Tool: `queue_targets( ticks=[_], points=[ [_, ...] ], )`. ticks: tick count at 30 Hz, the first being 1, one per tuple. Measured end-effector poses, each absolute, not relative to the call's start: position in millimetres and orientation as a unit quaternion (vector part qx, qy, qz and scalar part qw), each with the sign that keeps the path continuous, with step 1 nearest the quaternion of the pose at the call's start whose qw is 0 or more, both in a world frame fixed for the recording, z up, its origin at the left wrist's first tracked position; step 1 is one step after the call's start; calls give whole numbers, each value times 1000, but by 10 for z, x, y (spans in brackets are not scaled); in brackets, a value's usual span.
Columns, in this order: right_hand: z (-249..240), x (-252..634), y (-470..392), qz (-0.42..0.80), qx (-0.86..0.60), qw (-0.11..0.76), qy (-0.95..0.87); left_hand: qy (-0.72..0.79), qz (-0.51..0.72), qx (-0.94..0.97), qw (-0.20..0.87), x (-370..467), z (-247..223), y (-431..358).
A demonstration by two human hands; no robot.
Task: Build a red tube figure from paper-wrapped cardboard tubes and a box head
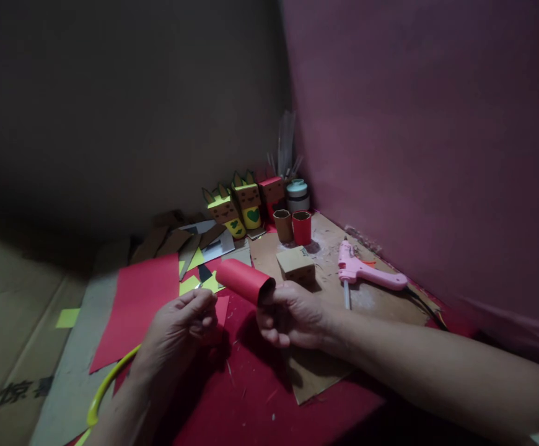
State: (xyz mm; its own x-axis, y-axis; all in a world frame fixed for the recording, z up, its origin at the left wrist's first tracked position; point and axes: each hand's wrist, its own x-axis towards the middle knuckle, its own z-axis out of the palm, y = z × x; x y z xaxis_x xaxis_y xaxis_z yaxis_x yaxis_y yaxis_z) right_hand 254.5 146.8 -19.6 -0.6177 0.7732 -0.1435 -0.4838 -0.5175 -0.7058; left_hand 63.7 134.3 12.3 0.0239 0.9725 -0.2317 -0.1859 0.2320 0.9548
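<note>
My right hand [292, 313] is closed around the near end of a red paper-covered tube [244, 279], which tilts up and away to the left. Its dark open end faces my right thumb and fingers. Just left of the tube, my left hand [183, 325] has its fingers drawn together in a pinch. Whether anything small sits between those fingertips I cannot make out. Beneath the left hand lies a small piece of red paper [222, 308]. A yellow curved handle [111, 378] shows beside my left wrist, partly hidden by it.
A pink glue gun [367, 272] lies at right, by the pink wall. A small cardboard box [296, 263], a brown tube [283, 227] and a red tube [302, 228] stand mid-table. Behind are box-headed figures [247, 201] and a jar [298, 195]. Red paper [142, 303] lies left.
</note>
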Motion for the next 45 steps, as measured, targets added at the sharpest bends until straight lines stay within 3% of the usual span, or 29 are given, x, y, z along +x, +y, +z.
queue_targets(
  ticks=[8, 12, 15, 20, 24, 30, 34, 40, 45],
  points=[
    [-188, 2570, 1482, 865, -186, 361, -295, 468, 466, 405, 633, 612, 90, 1429],
    [-189, 2532, 1443, 825, -229, 372, -358, 440, 521, 387, 621, 610, 97, 1467],
    [-199, 2492, 1370, 741, -306, 389, -454, 417, 551, 381, 614, 597, 66, 1483],
    [-195, 2500, 1276, 544, -347, 429, -632, 389, 463, 441, 664, 626, -8, 1415],
    [-175, 2540, 1286, 463, -360, 419, -693, 377, 441, 449, 679, 726, 46, 1301],
    [-184, 2552, 1263, 537, -329, 395, -668, 349, 529, 324, 702, 720, 124, 1307],
    [-155, 2550, 1240, 512, -339, 403, -678, 376, 549, 215, 715, 671, 135, 1367],
    [-109, 2544, 1239, 561, -352, 436, -609, 374, 535, 235, 720, 684, 92, 1377],
    [-171, 2542, 1229, 333, -333, 510, -720, 375, 488, 256, 746, 708, 73, 1345]
  ],
)
